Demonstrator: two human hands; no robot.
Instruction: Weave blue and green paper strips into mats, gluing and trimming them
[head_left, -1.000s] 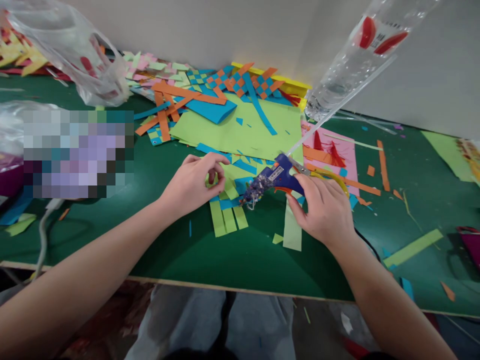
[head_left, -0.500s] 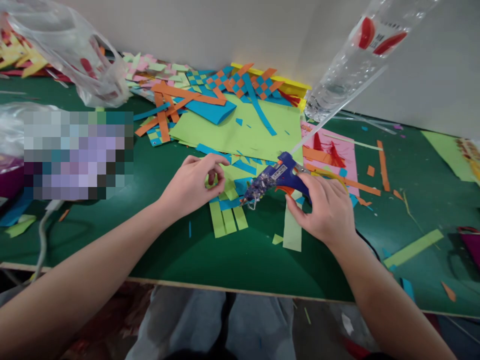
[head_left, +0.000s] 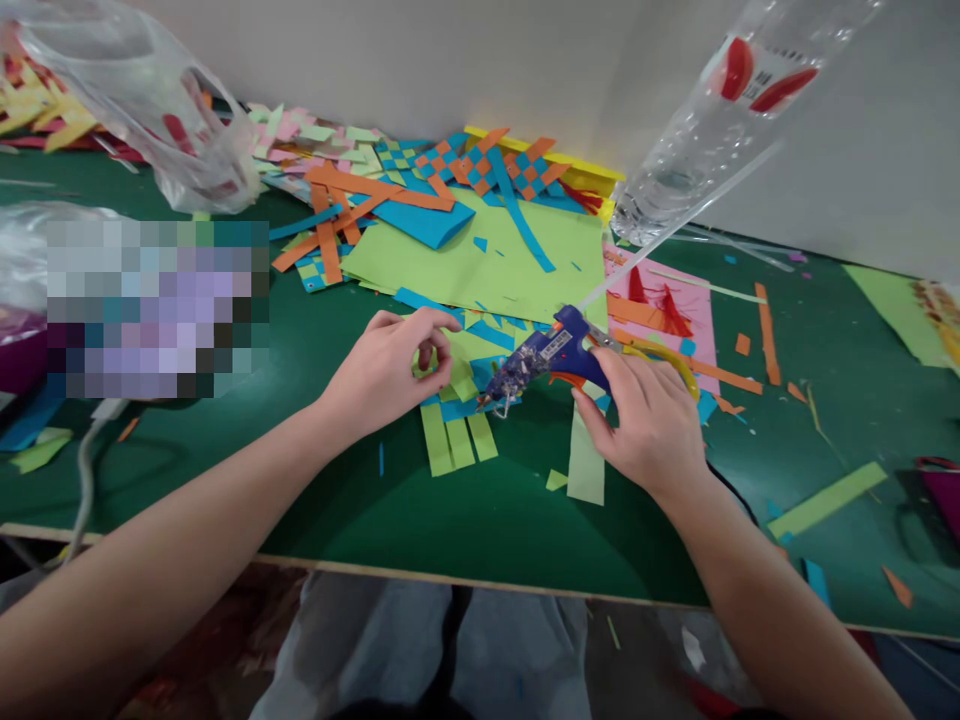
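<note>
My right hand (head_left: 649, 415) is wrapped round the handle of a blue glue gun (head_left: 551, 355) with an orange trigger. A clear glue stick (head_left: 675, 225) juts from its back, and its nozzle, crusted with stringy glue, points down-left at green and blue paper strips (head_left: 450, 440). Left of the nozzle, my left hand (head_left: 390, 370) hovers with loosely curled fingers. Its thumb and index finger are apart, close beside a folded green strip (head_left: 462, 378); nothing shows between them. A pale green strip (head_left: 586, 460) lies below the gun.
Behind the hands lie green paper sheets (head_left: 487, 250), orange strips (head_left: 324, 235) and woven checkered pieces (head_left: 536, 170). A plastic bottle (head_left: 675, 150) stands at the back right. Yellow-handled scissors (head_left: 679, 365) lie by my right hand. A plastic bag (head_left: 202, 150) sits back left.
The glue gun's nozzle has shifted very slightly left and down, closer to the folded green strip. My left hand stays almost still.
</note>
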